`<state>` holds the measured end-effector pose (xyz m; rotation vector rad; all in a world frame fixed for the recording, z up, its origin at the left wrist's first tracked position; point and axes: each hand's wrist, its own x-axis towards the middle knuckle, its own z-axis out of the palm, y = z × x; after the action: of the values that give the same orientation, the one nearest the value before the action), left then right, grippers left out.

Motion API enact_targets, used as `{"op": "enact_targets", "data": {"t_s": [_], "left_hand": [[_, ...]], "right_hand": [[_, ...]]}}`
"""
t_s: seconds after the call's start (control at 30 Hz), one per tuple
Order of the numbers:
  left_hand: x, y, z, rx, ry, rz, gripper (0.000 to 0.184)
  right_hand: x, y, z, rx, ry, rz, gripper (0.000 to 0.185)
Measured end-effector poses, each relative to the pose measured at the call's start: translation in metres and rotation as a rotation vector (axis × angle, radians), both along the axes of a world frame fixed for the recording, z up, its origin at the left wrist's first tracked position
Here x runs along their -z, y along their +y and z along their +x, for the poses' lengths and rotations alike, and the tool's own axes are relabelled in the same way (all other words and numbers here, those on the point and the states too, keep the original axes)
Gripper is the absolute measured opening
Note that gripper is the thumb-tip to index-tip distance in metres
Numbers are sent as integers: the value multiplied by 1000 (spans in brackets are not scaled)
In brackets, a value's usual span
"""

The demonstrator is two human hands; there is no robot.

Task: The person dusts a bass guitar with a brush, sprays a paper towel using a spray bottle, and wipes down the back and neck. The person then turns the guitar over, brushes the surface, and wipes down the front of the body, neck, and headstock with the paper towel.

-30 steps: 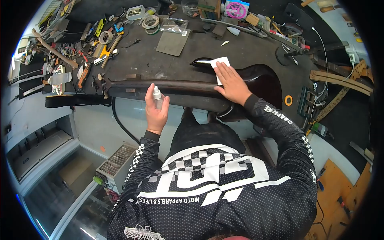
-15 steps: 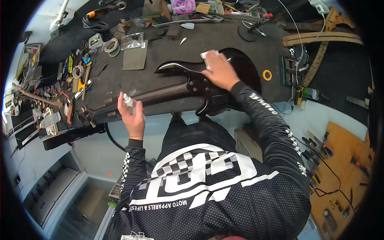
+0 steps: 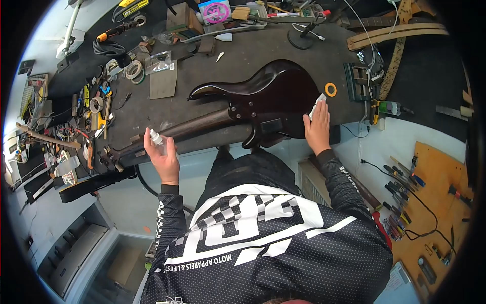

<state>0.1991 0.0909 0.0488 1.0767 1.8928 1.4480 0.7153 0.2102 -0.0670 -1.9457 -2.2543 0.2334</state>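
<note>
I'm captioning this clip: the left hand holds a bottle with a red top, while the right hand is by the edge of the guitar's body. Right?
Not quite: the bottle has a white top, as the head view shows. The left hand does hold it, and the right hand is by the edge of the guitar's body.

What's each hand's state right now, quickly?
Left hand: closed around the bottle.
Right hand: holding the cloth at the guitar's edge.

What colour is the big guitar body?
The guitar body is shiny dark brown, nearly black; the head view shows it best.
</note>
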Motion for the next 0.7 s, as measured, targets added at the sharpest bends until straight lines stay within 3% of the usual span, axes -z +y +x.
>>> {"op": "enact_targets", "data": {"t_s": [0.13, 0.27, 0.33, 0.4, 0.47, 0.6, 0.7], "left_hand": [[-4, -7, -2, -35, 4, -4, 80], [-5, -10, -7, -9, 44, -48, 80], [-6, -5, -7, 8, 44, -37, 79], [-6, 0, -7, 21, 12, -34, 80], [-8, 10, -5, 48, 7, -21, 80], [-11, 23, -7, 71, 12, -5, 80], [-12, 27, -9, 77, 25, 11, 80]], "right_hand": [[29, 49, -29, 125, -5, 139, 88], [23, 116, -89, 23, 60, 197, 100], [16, 112, -131, -199, 172, 187, 101], [-13, 83, -178, -373, 308, -2, 97], [-6, 47, -209, -533, 302, 72, 100], [-28, 21, -162, -728, 248, -35, 92], [-38, 10, -117, -722, 135, -80, 87]]}}
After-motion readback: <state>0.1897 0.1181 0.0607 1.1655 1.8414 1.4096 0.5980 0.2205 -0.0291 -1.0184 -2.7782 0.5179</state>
